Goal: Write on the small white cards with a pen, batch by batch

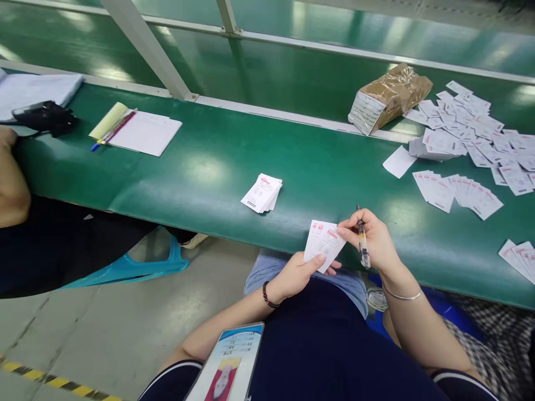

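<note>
A few printed white cards [324, 245] with red headings are fanned in my left hand [298, 273], its thumb on their front, over the table's near edge. With thumb and fingertips, my right hand [374, 239] pinches the upper right corner of the front card. A pen [362, 242] with a clear barrel is also tucked in the right hand's fingers, pointing down. On the green table, ahead and to the left of my hands, lies a small stack of similar cards [262, 193].
Many loose cards [476, 125] are heaped at the right, with fanned groups [434, 189] nearer. A plastic-wrapped brown package [388, 97] rests at the table's back. Leftward are a notepad [144, 132] with pens and another person's arm [12, 184]. A metal post [146, 47] rises behind.
</note>
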`<move>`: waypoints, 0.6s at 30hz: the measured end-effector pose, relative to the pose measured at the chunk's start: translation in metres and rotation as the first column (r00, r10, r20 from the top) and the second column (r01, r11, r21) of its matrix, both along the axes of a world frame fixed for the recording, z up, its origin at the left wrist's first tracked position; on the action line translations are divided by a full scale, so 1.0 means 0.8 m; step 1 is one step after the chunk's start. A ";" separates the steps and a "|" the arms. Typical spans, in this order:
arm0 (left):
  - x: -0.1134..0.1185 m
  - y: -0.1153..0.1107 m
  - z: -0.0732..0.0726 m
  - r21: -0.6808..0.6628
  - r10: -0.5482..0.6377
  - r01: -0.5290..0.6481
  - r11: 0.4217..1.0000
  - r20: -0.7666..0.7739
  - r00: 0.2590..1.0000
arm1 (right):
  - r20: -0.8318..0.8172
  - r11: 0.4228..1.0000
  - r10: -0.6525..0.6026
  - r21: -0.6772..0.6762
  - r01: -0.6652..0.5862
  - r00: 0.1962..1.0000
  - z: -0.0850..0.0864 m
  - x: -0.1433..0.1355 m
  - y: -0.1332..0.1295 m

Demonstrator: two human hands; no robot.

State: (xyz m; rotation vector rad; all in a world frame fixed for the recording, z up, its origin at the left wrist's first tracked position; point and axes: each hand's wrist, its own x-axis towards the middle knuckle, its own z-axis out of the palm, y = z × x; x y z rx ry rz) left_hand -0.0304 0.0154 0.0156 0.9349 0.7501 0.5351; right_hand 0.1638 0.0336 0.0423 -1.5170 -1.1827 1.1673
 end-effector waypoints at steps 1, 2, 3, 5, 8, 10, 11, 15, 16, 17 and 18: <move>0.000 0.000 0.001 -0.005 0.005 -0.005 1.000 0.000 1.000 | -0.001 1.000 0.000 -0.002 0.000 1.000 -0.001 0.001 0.000; 0.001 0.000 0.001 -0.010 0.012 -0.012 1.000 0.000 1.000 | 0.008 1.000 -0.001 -0.006 0.001 1.000 -0.003 0.002 0.000; 0.002 -0.001 0.002 -0.016 0.020 -0.020 1.000 0.001 1.000 | 0.027 1.000 -0.004 -0.011 0.004 1.000 -0.004 0.002 0.000; 0.002 -0.002 0.002 -0.035 0.034 -0.033 0.999 0.002 0.999 | 0.067 1.000 -0.008 -0.020 0.009 0.998 -0.007 0.004 -0.001; 0.004 -0.003 0.001 -0.071 0.052 -0.051 0.996 0.010 0.999 | 0.063 0.999 -0.010 -0.033 0.013 0.998 -0.010 0.005 -0.002; 0.005 -0.004 0.000 -0.096 0.072 -0.069 0.993 0.025 0.997 | 0.038 0.999 -0.021 -0.032 0.023 0.999 -0.010 0.004 -0.003; 0.005 -0.005 -0.001 -0.109 0.083 -0.079 0.991 0.034 0.996 | 0.031 0.999 -0.029 -0.028 0.029 0.999 -0.009 0.003 -0.004; 0.007 -0.007 -0.006 -0.133 0.110 -0.103 0.986 0.052 0.993 | 0.018 0.999 -0.037 -0.008 0.037 0.999 -0.005 0.001 -0.006; 0.007 -0.007 -0.007 -0.128 0.109 -0.101 0.987 0.052 0.993 | 0.014 0.999 -0.038 -0.005 0.038 0.999 -0.005 0.001 -0.006; 0.007 -0.007 -0.007 -0.120 0.106 -0.099 0.988 0.050 0.993 | 0.008 0.999 -0.039 -0.005 0.039 0.999 -0.006 0.002 -0.007; 0.008 -0.008 -0.008 -0.113 0.103 -0.097 0.989 0.050 0.993 | 0.001 0.999 -0.038 -0.005 0.038 0.999 -0.006 0.003 -0.008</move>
